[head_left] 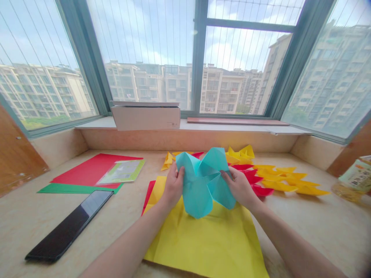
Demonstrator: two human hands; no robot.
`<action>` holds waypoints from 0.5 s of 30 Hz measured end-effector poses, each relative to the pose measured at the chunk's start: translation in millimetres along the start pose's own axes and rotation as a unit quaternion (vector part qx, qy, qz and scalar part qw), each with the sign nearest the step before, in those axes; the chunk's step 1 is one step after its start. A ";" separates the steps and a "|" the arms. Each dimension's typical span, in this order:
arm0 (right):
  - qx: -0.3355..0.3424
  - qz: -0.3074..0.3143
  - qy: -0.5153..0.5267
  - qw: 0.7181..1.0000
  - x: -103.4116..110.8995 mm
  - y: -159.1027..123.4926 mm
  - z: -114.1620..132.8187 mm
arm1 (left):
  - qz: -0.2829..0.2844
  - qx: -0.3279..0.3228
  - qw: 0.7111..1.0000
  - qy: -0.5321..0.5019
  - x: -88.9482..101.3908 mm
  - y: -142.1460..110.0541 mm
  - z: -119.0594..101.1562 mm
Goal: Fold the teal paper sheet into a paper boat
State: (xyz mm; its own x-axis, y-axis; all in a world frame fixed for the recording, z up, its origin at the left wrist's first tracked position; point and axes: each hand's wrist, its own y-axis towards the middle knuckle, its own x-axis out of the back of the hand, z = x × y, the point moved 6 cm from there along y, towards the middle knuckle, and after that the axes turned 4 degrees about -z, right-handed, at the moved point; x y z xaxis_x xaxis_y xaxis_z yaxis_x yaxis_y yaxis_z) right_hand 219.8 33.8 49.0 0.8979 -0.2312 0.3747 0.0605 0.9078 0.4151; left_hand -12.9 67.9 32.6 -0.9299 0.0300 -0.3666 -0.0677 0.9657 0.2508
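Note:
A light blue folded paper flower (198, 189) with broad rounded petals is held up between my two hands. My left hand (174, 183) pinches its left petal, thumb on the near face. On the other side, my right hand (238, 187) grips the right petals, its thumb and fingers near the centre folds. The fingers behind the paper are hidden. Beneath the flower lies a large creased yellow sheet (203, 243), with a red sheet (148, 196) showing at its left edge.
Behind my hands sit yellow folded papers (285, 178) and red folded papers (256, 180). Leftward are a black phone (69, 226), red paper (89, 170), green paper (72, 188) and a clear packet (121, 172). A white box (146, 117) stands on the sill; a jar (355, 181) is far right.

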 end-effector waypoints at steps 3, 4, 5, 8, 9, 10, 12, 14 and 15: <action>-0.019 -0.008 0.092 0.996 -2.6 -4.6 5.5 | 0.002 0.001 1.000 0.022 0.3 1.1 0.5; -0.030 0.003 0.134 0.991 -5.4 -6.4 7.3 | 0.003 0.003 1.000 0.026 0.4 1.2 0.8; -0.043 0.018 0.176 0.983 -8.8 -8.3 8.9 | 0.007 0.007 1.000 0.027 0.1 1.1 1.3; -0.090 0.055 0.273 0.956 -18.4 -13.8 12.7 | 0.036 0.026 0.999 0.016 -3.8 -1.2 3.7; -0.106 0.065 0.293 0.948 -21.7 -15.9 13.7 | 0.046 0.034 0.998 0.011 -5.7 -2.8 4.7; -0.121 0.078 0.309 0.940 -25.2 -18.3 14.5 | 0.053 0.041 0.998 0.006 -7.5 -4.6 5.7; -0.155 0.119 0.340 0.920 -34.7 -24.7 15.6 | 0.061 0.049 0.997 -0.003 -10.9 -8.5 7.9; -0.188 0.168 0.366 0.896 -46.2 -33.6 15.4 | 0.060 0.061 0.996 -0.027 -13.5 -11.6 12.1; -0.200 0.187 0.374 0.886 -51.5 -38.2 14.8 | 0.056 0.067 0.995 -0.043 -14.2 -12.4 15.1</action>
State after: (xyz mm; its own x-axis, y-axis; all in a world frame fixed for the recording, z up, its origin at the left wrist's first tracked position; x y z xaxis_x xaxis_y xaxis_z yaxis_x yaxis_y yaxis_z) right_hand 164.8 5.8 26.0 0.9169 0.2729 -0.2912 -0.2866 0.9580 -0.0046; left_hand 6.6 59.4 21.1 -0.8943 0.1565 -0.4192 0.0895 0.9805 0.1750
